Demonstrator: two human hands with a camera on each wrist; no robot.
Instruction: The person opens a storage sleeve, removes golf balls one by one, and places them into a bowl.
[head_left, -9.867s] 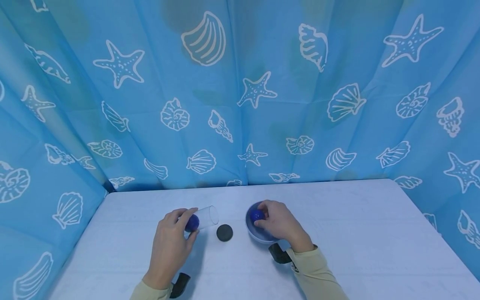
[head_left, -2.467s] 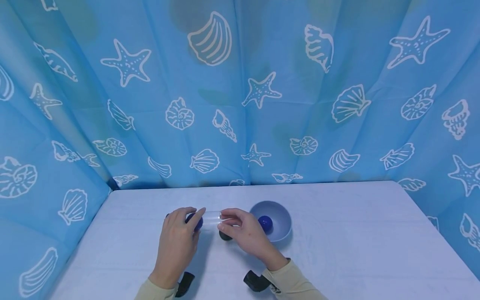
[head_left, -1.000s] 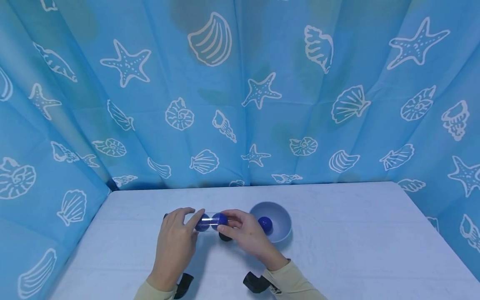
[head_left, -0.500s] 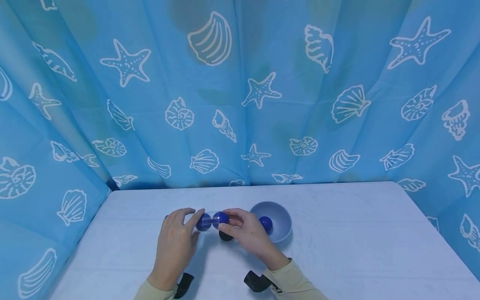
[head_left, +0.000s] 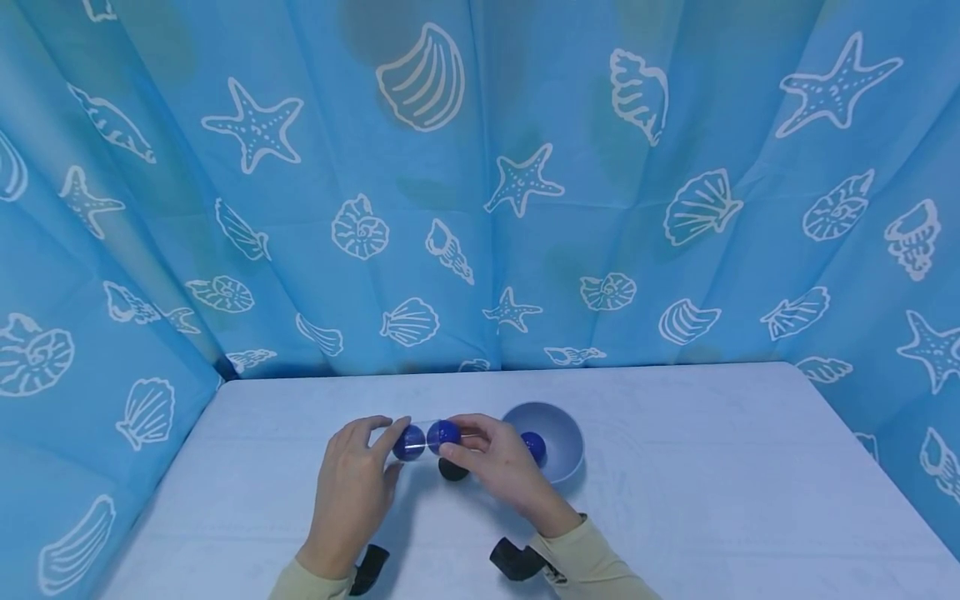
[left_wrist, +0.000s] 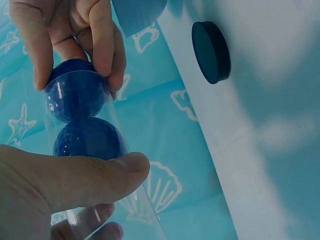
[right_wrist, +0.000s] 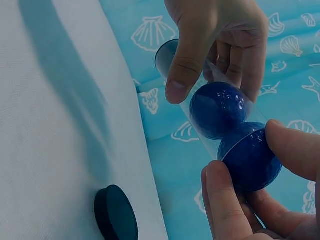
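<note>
My left hand grips a clear tube lying roughly sideways above the table. One dark blue ball sits inside it, near the left thumb. At the tube's mouth, my right hand pinches a second blue ball between thumb and fingers. This ball is partly inside the rim, partly outside, and appears to touch the first. The tube's far end looks dark in the right wrist view. A blue-grey bowl stands behind the right hand, with a blue ball in it.
A round black lid lies on the white-covered table, below the tube's mouth. A blue curtain with white shell and starfish prints hangs behind the table and along its sides.
Since 2.5 seconds ago, both balls have come into sight in the tube. Over the last second, my right hand has drawn the outer ball slightly right and upward, partly past the rim.
</note>
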